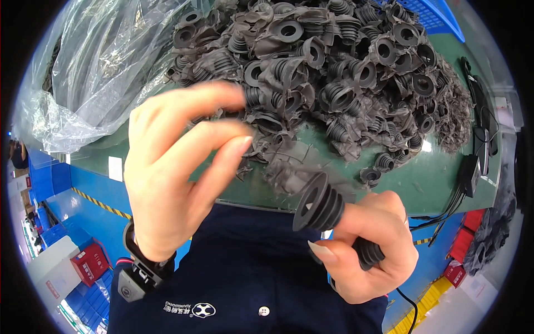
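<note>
Clear plastic bag [94, 67] sits crumpled at far left on the green table [439, 178], w/ a few dark parts showing through it. Next to it, the left hand [172, 178]: raised off the table, palm turned toward the camera, fingers apart & loosely curled, holding nothing. Fingertips hover near the edge of the pile, not clearly touching it; slight motion blur there, so contact can't be told for sure. A wrist strap [142, 270] w/ a black buckle runs round that wrist.

Centre & top: big heap of dark grey rubber bellows [334, 72], ribbed sleeves w/ flared mouths & ragged flash round the rims, tumbled all ways.

Right of centre, low in frame, in front of the dark blue shirt [245, 278]: right hand [372, 250] is clamped on one rubber bellow [322, 209], thumb & fingers pinching the ribbed body, flared end pointing up-left and free. A second ribbed piece looks tucked lower in the same fist.

Handling, by my read: light, soft, squashy, grippy not slick, not fragile, though thin flash prob. tears easily. Best hold is round the ribbed midsection, leaving the flared rim clear.

Far right: black cables [473, 167] on the table edge.
</note>
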Tool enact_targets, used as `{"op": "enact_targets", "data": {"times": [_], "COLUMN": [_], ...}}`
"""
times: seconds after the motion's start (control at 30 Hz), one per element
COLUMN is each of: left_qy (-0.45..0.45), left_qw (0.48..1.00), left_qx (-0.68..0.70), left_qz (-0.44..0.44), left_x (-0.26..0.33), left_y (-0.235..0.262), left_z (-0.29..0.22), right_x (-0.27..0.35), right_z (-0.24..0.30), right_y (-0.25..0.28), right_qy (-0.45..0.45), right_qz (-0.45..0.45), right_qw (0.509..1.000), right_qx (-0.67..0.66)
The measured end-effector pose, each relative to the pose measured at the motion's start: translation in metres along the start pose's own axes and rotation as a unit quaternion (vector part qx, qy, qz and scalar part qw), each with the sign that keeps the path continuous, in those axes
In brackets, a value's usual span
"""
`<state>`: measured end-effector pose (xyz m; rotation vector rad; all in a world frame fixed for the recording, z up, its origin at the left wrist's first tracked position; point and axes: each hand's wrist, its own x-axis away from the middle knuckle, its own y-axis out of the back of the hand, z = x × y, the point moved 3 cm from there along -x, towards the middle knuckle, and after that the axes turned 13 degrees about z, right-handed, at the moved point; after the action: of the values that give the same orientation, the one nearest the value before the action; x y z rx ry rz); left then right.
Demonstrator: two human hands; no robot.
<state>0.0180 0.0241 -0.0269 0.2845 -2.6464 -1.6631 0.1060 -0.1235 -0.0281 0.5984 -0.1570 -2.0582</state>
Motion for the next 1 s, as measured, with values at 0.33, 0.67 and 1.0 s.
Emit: {"op": "enact_targets", "data": {"times": [0.33,0.67,1.0], "left_qy": [-0.196,-0.162,-0.068], "left_qw": [0.971,0.888,0.975], "left_qx": [-0.050,-0.328,0.134], "left_qz": [-0.131,-0.279,-0.162], "left_x": [0.013,0.014,-0.007], "left_y": [0.019,-0.004,0.003], "left_z": [-0.032,-0.040,-0.003], "right_x": [-0.003,-0.003,0.001], "right_z": [0.008,0.016,0.008], "right_y": [-0.006,-0.017,-0.003], "right_qy": [0.009,0.043,0.046], "right_qz": [-0.005,-0.050,-0.015], "right_qw": [0.998,0.971,0.972], "right_qx": [0.062,0.228,0.230]}}
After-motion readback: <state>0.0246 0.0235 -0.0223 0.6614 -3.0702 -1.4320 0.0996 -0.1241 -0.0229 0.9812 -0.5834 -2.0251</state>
